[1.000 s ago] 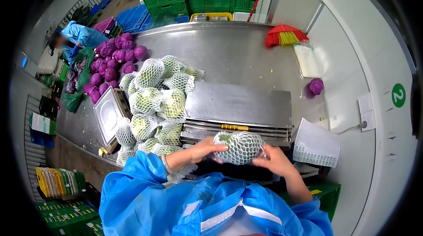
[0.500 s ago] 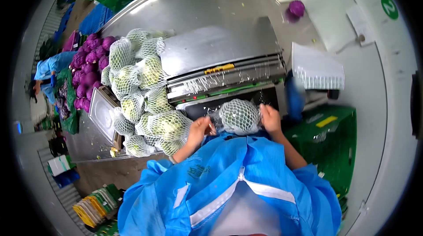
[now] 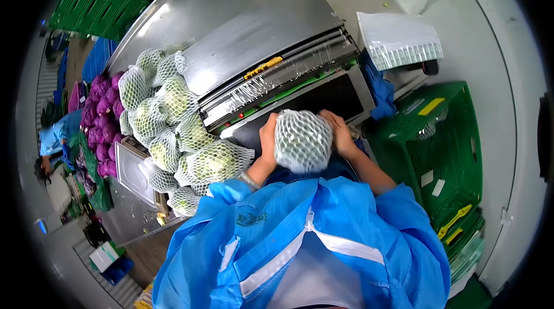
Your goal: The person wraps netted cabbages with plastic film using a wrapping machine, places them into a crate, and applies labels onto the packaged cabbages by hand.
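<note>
A cabbage in white foam netting (image 3: 303,141) is held up in front of my chest, between both hands. My left hand (image 3: 269,140) is closed against its left side, and my right hand (image 3: 340,133) grips its upper right side; some fingertips are hidden behind it. Just beyond lies the film wrapping machine (image 3: 277,81), with its black plate (image 3: 323,104) and crinkled clear film along the bar. To the left of my left hand, several more netted cabbages (image 3: 173,98) are piled on the steel table.
Purple cabbages (image 3: 104,112) lie past the netted pile, beside a scale with a steel pan (image 3: 134,171). At my right stands a green crate (image 3: 473,153); a white sheaf of labels (image 3: 398,37) sits above it. A co-worker in blue (image 3: 60,133) is at far left.
My hands have moved from pulling clear film at the cabbage's sides to gripping the cabbage itself. It has come up closer to me, and my view has shifted toward the right-hand crate.
</note>
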{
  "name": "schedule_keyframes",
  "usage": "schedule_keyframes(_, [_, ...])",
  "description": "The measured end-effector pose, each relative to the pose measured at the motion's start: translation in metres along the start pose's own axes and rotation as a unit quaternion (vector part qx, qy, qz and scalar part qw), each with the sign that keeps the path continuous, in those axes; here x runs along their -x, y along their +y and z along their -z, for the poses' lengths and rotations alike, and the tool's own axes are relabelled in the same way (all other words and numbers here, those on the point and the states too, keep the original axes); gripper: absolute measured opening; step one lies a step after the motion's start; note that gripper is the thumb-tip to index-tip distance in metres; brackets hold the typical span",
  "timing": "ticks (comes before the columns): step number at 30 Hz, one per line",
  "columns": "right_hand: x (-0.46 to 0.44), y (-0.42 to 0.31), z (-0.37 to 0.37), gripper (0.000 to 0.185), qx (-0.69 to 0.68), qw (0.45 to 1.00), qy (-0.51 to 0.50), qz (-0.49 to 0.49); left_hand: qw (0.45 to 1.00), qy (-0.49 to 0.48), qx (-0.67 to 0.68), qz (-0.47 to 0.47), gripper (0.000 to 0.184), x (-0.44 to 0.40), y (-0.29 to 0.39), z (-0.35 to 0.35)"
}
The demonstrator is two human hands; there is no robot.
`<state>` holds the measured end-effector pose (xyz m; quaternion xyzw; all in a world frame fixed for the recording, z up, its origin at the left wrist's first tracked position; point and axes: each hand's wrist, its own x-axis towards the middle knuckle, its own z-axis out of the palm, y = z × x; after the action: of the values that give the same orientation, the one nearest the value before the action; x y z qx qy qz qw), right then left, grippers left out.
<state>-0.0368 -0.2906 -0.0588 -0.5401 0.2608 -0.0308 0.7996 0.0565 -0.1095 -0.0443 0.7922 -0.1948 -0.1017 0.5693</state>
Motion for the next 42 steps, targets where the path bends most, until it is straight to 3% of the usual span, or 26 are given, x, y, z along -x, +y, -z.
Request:
schedule_keyframes(1, [0.018,-0.016,-0.003,0.022,0.120,0.991,-0.065,0.010,0.997,-0.030,0.069,0.020,0.012,0.006,0.032,0.007])
schedule_keyframes(2, [0.037,-0.033,-0.007,0.024,0.234,0.963,-0.126,0.035,0.996,-0.055,0.065,-0.034,0.011,0.012,0.045,0.013])
schedule_keyframes(3, [0.054,-0.071,-0.023,0.028,0.323,0.928,-0.186,-0.018,0.991,-0.079,0.063,-0.089,0.012,0.018,0.058,0.019])
schedule_keyframes(4, [0.067,-0.051,-0.014,0.029,0.296,0.931,-0.187,0.104,0.982,-0.102,0.064,-0.143,0.012,0.025,0.071,0.025])
schedule_keyframes(7, [0.086,-0.078,-0.019,0.023,0.277,0.908,-0.305,0.072,0.974,-0.113,0.016,-0.195,0.014,0.026,0.079,0.031])
schedule_keyframes(9, [0.111,-0.108,-0.031,0.023,0.205,0.927,-0.310,0.060,0.966,-0.236,0.031,-0.102,0.013,0.032,0.084,0.033])
schedule_keyframes(13, [0.132,-0.130,-0.033,0.026,0.256,0.872,-0.297,0.294,0.856,-0.446,0.255,0.052,0.018,0.044,0.121,0.018])
schedule_keyframes(15, [0.150,-0.133,-0.026,0.023,0.353,0.851,-0.242,0.303,0.790,-0.511,0.313,0.132,0.021,0.046,0.134,0.014])
schedule_keyframes(17, [0.179,-0.142,-0.015,0.026,0.476,0.842,-0.129,0.219,0.738,-0.538,0.345,0.216,0.024,0.046,0.144,0.013])
schedule_keyframes(20, [0.184,-0.133,0.010,0.042,0.306,0.875,0.019,0.374,0.688,-0.522,0.388,0.322,0.029,0.043,0.157,0.000])
schedule_keyframes(23, [0.198,-0.141,0.051,0.077,0.092,0.945,-0.190,0.251,0.656,-0.479,0.418,0.406,0.035,0.042,0.172,-0.029])
schedule_keyframes(24, [0.199,-0.131,0.065,0.106,0.197,0.912,-0.187,0.308,0.647,-0.464,0.425,0.431,0.036,0.040,0.178,-0.041])
schedule_keyframes(27, [0.222,-0.136,0.105,0.102,0.124,0.964,-0.086,0.218,0.621,-0.413,0.441,0.499,0.042,0.035,0.194,-0.082])
schedule_keyframes(29, [0.234,-0.129,0.141,0.093,0.070,0.992,0.015,0.103,0.598,-0.365,0.456,0.549,0.046,0.033,0.202,-0.110])
schedule_keyframes(30, [0.235,-0.118,0.154,0.086,-0.029,0.991,0.068,0.110,0.538,-0.499,0.527,0.429,0.073,0.032,0.195,-0.123])
schedule_keyframes(32, [0.243,-0.135,0.176,0.085,-0.063,0.971,0.192,0.126,0.696,-0.538,0.369,0.301,0.076,0.031,0.212,-0.156])
schedule_keyframes(33, [0.241,-0.131,0.194,0.097,-0.043,0.956,0.251,0.148,0.758,-0.543,0.278,0.230,0.077,0.029,0.224,-0.179])
schedule_keyframes(35, [0.238,-0.129,0.218,0.110,0.053,0.952,0.229,0.196,0.810,-0.539,0.225,0.051,0.082,0.031,0.216,-0.219])
schedule_keyframes(37, [0.230,-0.129,0.249,0.117,0.094,0.954,0.247,0.140,0.774,-0.568,0.253,0.123,0.082,0.031,0.226,-0.239])
schedule_keyframes(38, [0.225,-0.123,0.269,0.113,0.004,0.971,0.220,0.092,0.773,-0.574,0.244,0.117,0.080,0.030,0.213,-0.246])
schedule_keyframes(41, [0.195,-0.073,0.308,0.107,-0.101,0.977,0.186,0.014,0.880,-0.456,0.059,-0.119,0.068,0.018,0.223,-0.211])
schedule_keyframes(42, [0.186,-0.061,0.308,0.106,-0.041,0.979,0.199,-0.017,0.899,-0.416,0.063,-0.120,0.054,0.013,0.216,-0.195])
